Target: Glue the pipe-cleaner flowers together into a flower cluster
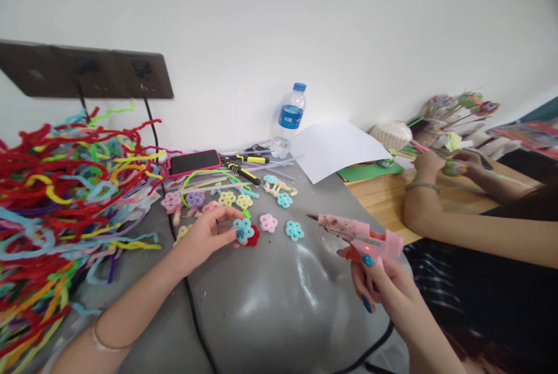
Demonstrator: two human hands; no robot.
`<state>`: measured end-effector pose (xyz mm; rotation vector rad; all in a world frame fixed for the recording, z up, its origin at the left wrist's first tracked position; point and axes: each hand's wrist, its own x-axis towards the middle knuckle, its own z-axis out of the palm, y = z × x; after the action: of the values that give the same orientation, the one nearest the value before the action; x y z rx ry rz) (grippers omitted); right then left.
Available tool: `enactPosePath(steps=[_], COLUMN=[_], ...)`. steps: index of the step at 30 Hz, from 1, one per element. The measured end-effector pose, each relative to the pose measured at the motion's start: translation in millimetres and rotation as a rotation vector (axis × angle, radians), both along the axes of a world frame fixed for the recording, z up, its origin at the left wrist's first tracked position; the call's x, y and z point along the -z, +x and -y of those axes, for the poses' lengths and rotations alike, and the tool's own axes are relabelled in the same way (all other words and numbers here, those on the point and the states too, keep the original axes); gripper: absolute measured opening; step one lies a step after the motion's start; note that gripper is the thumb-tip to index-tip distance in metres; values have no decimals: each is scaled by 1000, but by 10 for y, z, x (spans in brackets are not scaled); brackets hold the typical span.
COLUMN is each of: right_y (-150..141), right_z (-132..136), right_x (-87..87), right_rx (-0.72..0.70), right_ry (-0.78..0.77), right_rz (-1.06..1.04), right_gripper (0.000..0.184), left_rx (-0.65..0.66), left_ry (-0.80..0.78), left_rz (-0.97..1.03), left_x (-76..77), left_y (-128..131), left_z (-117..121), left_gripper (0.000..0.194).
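Note:
Between thumb and fingers, my left hand [213, 231] pinches a light blue pipe-cleaner flower [243, 231]. Directly behind it shows a red pipe-cleaner piece [253, 237]; I cannot tell whether the two are joined. Wrapped round its handle, my right hand [383, 287] holds a pink hot glue gun [361, 235], nozzle toward the left and a small orange light lit. A pink flower [268, 223] and a blue flower [294, 230] lie on the grey surface between my hands. Several more flowers in yellow, purple [196, 199] and pink sit beyond my left hand.
Tangled pipe cleaners [87, 188] heap up at left, by a black cable [194, 310]. A phone [195, 161], pliers [244, 174], water bottle [289, 121] and white paper [335, 144] stand or lie toward the wall. At right, a co-worker's arms [475, 228] reach over a wooden table [379, 199].

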<state>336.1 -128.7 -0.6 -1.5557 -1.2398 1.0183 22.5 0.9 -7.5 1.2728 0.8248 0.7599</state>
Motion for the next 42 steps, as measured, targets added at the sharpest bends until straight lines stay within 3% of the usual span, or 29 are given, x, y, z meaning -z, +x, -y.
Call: enactPosePath(steps=[4,8,13,17,20,25,28,34,37,40,42], right_y=[78,240,399,405,394,441,481,351,75,-296,-536], right_z=[-155,-396,-659,-764,-733,-593,-516,-365,-323,-311,-311], right_x=[93,189,172,99,102,240,292,110,-54,-189,-247], right_rx=[168,269,216,165,138,397,459,533,449,176,-12], right_ry=[3,-120,-276,-290,-232,-135,-98,-8,188,310,362], right_rz=[-98,-146,-56,33,62,307,419,578,460,316,279], right_gripper=[56,62,60,57,56,48,39,31,28,22,17], left_rx=[6,-10,-36,-39,-43,-77,-91,-76,-52,-22,21], left_ry=[-6,-2,18,23,15,17,83,274,554,834,935], left_rz=[-14,-24,-23,-11,-3,2,-45,-69,-107,-188,-223], left_x=[-22,-23,7,-15,-42,-53,-49,-54,-73,-97,-103], left_y=[4,11,11,5,5,18,20,10,5,-11,-29], left_z=[13,25,6,7,20,29,27,50,89,139,174], left_gripper=[35,36,35,35,36,40,32,14,4,15,19])
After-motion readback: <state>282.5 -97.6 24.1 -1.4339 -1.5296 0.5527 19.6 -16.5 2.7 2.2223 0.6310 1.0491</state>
